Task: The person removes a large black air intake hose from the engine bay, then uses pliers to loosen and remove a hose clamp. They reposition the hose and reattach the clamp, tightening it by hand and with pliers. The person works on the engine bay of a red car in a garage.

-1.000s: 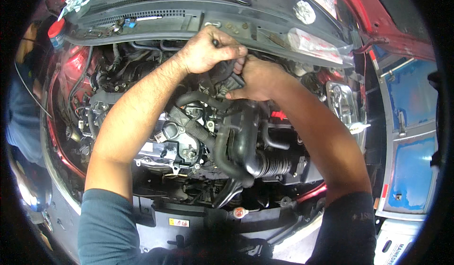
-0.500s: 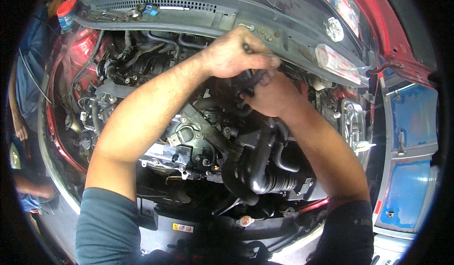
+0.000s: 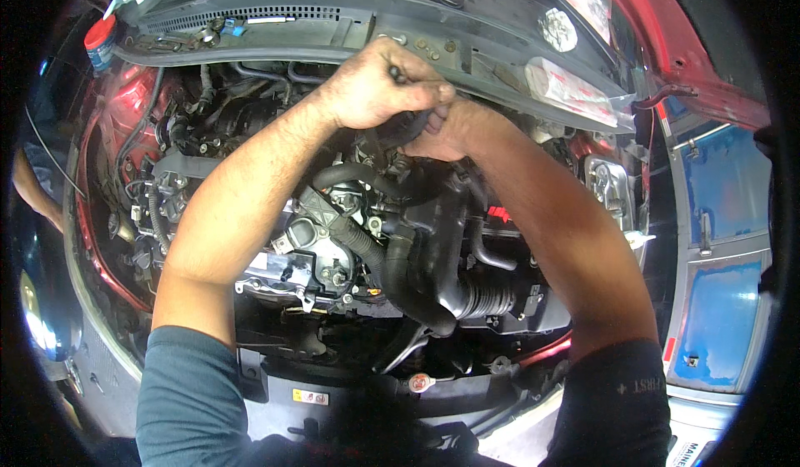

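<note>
Both hands are raised together over the rear of a car's engine bay. My left hand (image 3: 379,88) is closed, and the dark tip of something narrow shows between its thumb and fingers. Just below it, my right hand (image 3: 454,129) curls its fingers around a dark, rounded black part (image 3: 403,130). Most of that part is hidden by the hands, so its kind cannot be made out. The hands nearly touch each other. Beneath them lie a curved black hose (image 3: 346,174) and a smooth black air duct (image 3: 442,242) with a ribbed section.
Small bolts (image 3: 427,49) and a clear plastic bag (image 3: 575,92) lie on the cowl, with tools (image 3: 179,40) at its left. A red-lidded jar (image 3: 100,42) stands far left. A metal tray (image 3: 608,185) sits at the right, near a blue cabinet (image 3: 725,184).
The whole scene has shifted slightly left as the view turned. My hands stay together on the black part, and more of the engine shows below them. At the left edge, another person's arm has moved.
</note>
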Available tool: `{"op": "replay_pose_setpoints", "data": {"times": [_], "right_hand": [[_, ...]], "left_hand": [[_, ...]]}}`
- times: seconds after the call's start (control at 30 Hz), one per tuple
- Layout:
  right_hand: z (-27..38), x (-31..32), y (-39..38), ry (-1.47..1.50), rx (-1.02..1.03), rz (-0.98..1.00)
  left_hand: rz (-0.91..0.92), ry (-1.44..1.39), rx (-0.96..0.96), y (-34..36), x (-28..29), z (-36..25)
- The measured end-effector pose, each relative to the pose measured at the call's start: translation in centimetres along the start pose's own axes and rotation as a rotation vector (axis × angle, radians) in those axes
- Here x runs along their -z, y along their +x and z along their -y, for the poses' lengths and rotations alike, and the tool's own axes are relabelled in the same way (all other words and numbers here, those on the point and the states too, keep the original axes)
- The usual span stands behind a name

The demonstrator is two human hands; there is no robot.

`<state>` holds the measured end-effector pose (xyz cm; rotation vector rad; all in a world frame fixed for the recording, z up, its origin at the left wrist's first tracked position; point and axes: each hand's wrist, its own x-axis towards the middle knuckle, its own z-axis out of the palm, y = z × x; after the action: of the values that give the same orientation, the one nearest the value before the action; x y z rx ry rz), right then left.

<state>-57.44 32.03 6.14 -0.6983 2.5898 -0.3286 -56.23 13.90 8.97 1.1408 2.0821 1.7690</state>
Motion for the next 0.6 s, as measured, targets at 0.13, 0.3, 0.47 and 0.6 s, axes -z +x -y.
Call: {"op": "replay_pose_setpoints", "data": {"times": [0.13,0.3,0.47,0.6], "right_hand": [[1.1,1.4,0.8,-0.159,-0.068,0.098],[3.2,2.2,-1.5,-0.268,-0.12,0.128],[4.7,1.6,-1.8,-0.437,-0.109,0.139],[4.0,3.5,-1.5,-0.287,0.002,0.113]], "left_hand": [[-0.102,0.007,-0.033,-0.4,0.0,0.2],[-0.15,0.09,-0.032,-0.6,-0.1,-0.1],[-0.081,-0.029,-0.013,-1.0,1.0,0.1],[-0.157,0.044,-0.005,-1.0,1.1,0.5]]}}
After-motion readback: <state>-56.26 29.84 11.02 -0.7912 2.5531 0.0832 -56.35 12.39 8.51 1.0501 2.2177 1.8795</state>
